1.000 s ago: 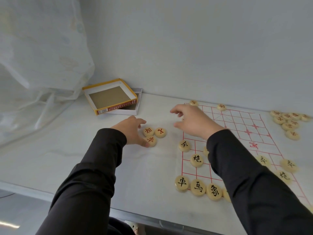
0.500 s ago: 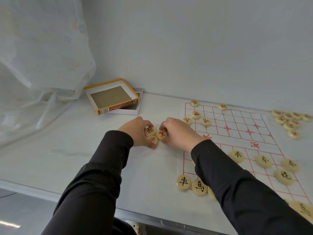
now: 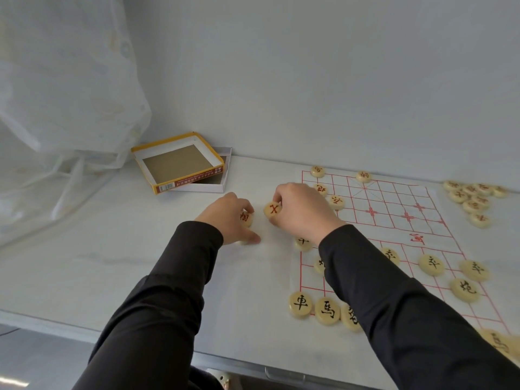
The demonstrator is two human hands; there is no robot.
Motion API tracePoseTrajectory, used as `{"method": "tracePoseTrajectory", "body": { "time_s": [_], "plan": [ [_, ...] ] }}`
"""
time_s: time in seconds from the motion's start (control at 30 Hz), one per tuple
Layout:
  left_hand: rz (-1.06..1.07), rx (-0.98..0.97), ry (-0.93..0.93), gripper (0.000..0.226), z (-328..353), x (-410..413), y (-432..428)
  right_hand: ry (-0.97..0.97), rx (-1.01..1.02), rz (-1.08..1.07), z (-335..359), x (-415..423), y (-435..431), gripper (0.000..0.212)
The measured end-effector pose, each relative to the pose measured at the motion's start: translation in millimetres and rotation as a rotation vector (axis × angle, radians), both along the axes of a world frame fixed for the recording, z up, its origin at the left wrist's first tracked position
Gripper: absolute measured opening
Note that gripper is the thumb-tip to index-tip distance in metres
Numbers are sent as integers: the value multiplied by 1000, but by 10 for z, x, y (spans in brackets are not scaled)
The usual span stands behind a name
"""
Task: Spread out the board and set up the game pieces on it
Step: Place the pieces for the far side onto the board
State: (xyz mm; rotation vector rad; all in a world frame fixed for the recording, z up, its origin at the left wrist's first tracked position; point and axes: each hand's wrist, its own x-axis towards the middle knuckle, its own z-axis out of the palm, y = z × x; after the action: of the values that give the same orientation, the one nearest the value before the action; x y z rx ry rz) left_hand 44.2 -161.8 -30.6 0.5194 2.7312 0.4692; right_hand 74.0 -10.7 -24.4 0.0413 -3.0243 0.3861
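Just left of the board, head view: vs. half a sec earlier, the right hand had lifted the red-marked piece off the table, so it looked bound for the board's far rows. Its fingers were pinched on that piece; the left hand, beside it, curled round another red piece, w/ a third barely visible under it.
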Motion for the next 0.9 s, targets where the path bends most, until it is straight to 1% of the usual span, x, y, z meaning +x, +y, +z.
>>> {"method": "tracePoseTrajectory", "body": {
  "time_s": [0.07,0.23,0.37,0.5,0.57,0.7,0.8,0.9],
  "plan": [
    [15,19,16,63,-10,-4,41,31,-41,-43,31,-23,37,19],
    [19,90,-3,65,8,-3,169,18,-102,-90,15,-40,114,18],
    [-28,80,-28,69,43,0,282,49,-171,-152,16,-57,230,19],
    [-27,93,-15,68,34,-12,341,69,-179,-224,15,-103,485,17],
    [-29,103,-10,66,20,-26,358,99,-146,-301,53,-188,743,18],
    [-28,108,-14,63,7,-50,373,66,-108,-440,123,-382,1313,20],
    [-18,109,-22,63,-4,-69,387,40,-39,-443,111,-532,1490,23],
    [-15,106,-29,63,-16,-81,420,0,118,-402,46,-673,1498,26]
  ]
}}
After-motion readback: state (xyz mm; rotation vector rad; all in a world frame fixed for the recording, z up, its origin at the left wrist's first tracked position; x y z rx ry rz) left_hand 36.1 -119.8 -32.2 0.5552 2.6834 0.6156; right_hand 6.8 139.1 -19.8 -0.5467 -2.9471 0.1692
